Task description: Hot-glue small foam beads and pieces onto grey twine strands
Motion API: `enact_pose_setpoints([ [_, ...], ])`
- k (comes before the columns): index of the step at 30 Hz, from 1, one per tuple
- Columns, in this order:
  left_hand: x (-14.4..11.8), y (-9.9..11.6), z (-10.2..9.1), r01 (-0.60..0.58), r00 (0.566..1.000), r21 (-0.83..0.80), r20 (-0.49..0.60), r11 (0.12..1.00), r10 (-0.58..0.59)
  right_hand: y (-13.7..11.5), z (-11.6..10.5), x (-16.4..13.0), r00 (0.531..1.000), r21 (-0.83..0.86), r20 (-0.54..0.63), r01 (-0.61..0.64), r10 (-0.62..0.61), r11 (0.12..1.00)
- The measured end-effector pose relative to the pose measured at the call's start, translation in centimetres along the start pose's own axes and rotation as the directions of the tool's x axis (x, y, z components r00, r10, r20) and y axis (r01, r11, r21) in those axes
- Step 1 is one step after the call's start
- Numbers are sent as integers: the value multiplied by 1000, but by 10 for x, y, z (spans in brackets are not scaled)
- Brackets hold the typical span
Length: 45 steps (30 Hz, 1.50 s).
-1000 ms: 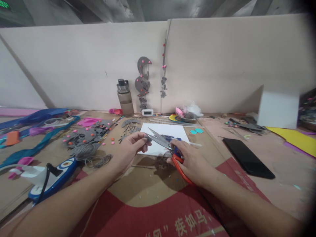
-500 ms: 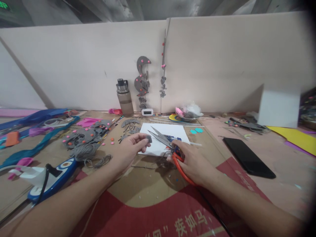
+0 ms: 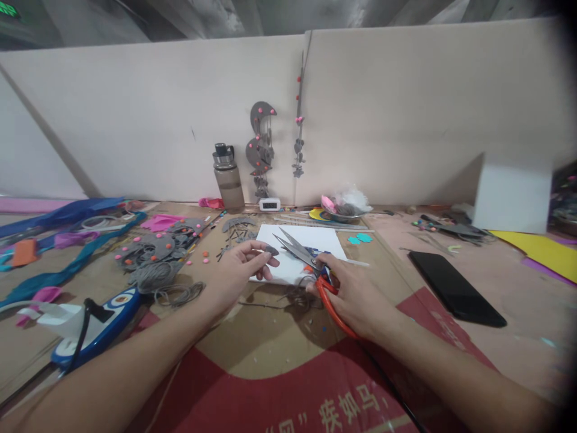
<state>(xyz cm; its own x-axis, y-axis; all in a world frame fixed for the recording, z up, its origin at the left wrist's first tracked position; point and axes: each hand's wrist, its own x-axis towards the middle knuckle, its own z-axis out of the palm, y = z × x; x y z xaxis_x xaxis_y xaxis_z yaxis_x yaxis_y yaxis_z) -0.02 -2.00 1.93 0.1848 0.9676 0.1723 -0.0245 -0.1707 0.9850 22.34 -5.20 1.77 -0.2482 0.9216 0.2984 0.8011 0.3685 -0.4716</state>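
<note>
My left hand (image 3: 238,270) pinches a small grey felt piece (image 3: 271,250) between thumb and fingers, above the near edge of a white sheet (image 3: 301,252). My right hand (image 3: 354,294) grips red-handled scissors (image 3: 311,264). Their blades stand apart and point left toward the felt piece, with the tips just to its right. Both hands hover over a brown and red cardboard sheet (image 3: 270,355) that covers the table.
Grey felt cut-outs with pink dots (image 3: 153,249) and grey cord lie at the left. A blue glue gun (image 3: 97,325) sits near left. A bottle (image 3: 228,179), a small clock (image 3: 269,204) and a bowl (image 3: 345,210) stand by the back wall. A black phone (image 3: 455,288) lies at right.
The scissors and my right hand have shifted slightly right and up. The left hand's fingers have re-gripped the felt piece, and it sits a little higher.
</note>
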Motion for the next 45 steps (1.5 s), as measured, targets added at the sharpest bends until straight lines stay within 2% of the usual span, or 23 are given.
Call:
enact_pose_setpoints([
  [7,3,0,-1,-55,993,-75,-105,996,47,3,2,-1,999,-109,32,45,-42,993],
  [12,1,1,0,-42,997,-143,-64,989,33,3,1,-1,1000,-162,20,22,-19,987],
  [23,5,-3,-3,-101,982,-54,-162,993,91,3,2,-1,999,-183,14,45,-43,982],
  [31,3,-3,-3,-115,985,-61,-133,991,106,0,1,-3,999,-203,28,42,-38,978],
  [39,5,-2,-3,-96,977,-43,-194,994,86,2,1,-1,1000,-181,-15,-8,5,984],
  [45,4,-1,-3,-86,980,-24,-185,996,80,2,1,0,1000,-173,-26,-21,17,985],
])
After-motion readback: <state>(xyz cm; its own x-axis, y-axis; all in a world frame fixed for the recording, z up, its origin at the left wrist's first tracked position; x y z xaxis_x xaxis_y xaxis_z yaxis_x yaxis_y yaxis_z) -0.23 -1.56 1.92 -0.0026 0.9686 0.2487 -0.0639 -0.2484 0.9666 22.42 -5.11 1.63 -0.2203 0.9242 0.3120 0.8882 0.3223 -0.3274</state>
